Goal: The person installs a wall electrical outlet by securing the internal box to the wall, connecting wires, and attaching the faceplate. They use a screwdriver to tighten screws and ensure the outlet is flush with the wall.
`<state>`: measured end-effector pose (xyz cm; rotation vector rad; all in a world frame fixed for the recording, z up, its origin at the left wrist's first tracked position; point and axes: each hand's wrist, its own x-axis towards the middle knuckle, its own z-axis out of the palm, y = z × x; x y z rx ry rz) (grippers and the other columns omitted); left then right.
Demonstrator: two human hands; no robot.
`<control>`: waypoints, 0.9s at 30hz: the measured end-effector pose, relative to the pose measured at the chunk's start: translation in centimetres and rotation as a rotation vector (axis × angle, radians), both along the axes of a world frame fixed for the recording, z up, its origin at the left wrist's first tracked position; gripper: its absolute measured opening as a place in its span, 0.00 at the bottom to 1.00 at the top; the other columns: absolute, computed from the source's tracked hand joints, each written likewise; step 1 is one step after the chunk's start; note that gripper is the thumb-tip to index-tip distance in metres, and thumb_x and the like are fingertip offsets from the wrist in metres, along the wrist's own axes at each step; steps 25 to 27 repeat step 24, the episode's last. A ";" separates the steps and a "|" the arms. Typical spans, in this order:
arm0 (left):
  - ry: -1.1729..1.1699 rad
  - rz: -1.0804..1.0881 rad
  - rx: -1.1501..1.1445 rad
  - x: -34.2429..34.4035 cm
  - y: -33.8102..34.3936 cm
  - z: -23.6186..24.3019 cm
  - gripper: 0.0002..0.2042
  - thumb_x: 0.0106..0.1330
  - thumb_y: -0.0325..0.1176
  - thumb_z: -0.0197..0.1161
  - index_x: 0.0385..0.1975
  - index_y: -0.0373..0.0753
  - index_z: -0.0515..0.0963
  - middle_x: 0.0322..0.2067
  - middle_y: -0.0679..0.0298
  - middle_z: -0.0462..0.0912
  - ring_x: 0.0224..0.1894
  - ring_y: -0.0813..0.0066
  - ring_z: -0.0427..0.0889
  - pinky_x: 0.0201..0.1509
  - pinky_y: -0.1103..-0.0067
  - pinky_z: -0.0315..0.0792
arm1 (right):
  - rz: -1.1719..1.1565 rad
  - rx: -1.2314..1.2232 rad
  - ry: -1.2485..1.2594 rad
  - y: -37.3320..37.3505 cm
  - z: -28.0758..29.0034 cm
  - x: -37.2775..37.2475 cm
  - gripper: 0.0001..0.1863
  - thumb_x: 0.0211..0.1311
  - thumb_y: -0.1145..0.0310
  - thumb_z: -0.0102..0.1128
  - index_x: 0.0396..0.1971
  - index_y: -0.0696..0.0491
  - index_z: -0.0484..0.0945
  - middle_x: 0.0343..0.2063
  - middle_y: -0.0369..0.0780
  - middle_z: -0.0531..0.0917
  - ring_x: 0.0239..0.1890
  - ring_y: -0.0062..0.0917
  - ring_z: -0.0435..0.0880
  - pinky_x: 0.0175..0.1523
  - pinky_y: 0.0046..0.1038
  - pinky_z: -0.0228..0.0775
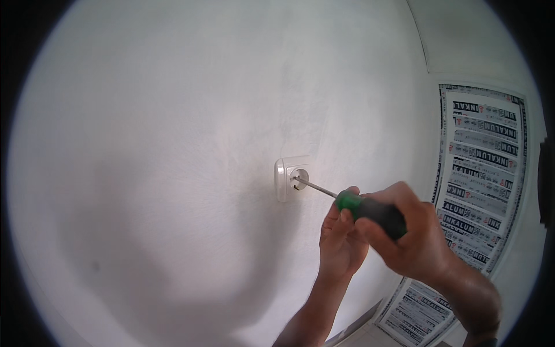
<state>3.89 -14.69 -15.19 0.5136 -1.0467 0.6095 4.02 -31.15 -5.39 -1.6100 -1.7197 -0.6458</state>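
A white wall socket (282, 179) with a round recess is mounted on the pale wall. The tip of a screwdriver (378, 214) reaches into the middle of that recess. Its metal shaft slants down to the right, into a thick green and black handle. My right hand (419, 237) is closed around the rear of the handle. Lower and to the left, my left hand (341, 246) pinches the green front end of the handle between its fingers. The screw or hole at the tip is too small to make out.
The white wall (162, 115) spreads around the socket, with shadows of my arms on it. At the right stands a panel (480, 156) covered in printed protective film, and a similar film-covered panel (416, 312) lies below it. A dark object (546, 182) shows at the right rim.
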 end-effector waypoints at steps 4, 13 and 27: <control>0.035 0.164 -0.036 0.5 1.1 0.1 0.20 0.83 0.41 0.52 0.64 0.33 0.69 0.53 0.55 0.83 0.58 0.68 0.84 0.64 0.69 0.80 | -0.156 0.054 -0.132 0.2 0.8 -1.4 0.20 0.68 0.62 0.71 0.48 0.58 0.74 0.35 0.44 0.82 0.34 0.35 0.88 0.32 0.34 0.84; 0.062 0.076 -0.078 -1.2 0.5 0.4 0.18 0.83 0.39 0.53 0.62 0.33 0.73 0.56 0.52 0.83 0.58 0.66 0.85 0.63 0.69 0.82 | -0.293 -0.200 0.085 0.1 1.1 -3.4 0.23 0.64 0.73 0.71 0.56 0.57 0.73 0.39 0.48 0.79 0.31 0.32 0.84 0.34 0.35 0.79; 0.077 0.177 -0.047 -2.4 0.4 1.2 0.19 0.79 0.32 0.60 0.66 0.34 0.74 0.55 0.52 0.84 0.57 0.65 0.84 0.60 0.73 0.81 | -0.089 0.063 -0.180 0.9 0.5 -2.7 0.09 0.74 0.65 0.63 0.44 0.56 0.80 0.43 0.47 0.82 0.37 0.35 0.88 0.37 0.35 0.83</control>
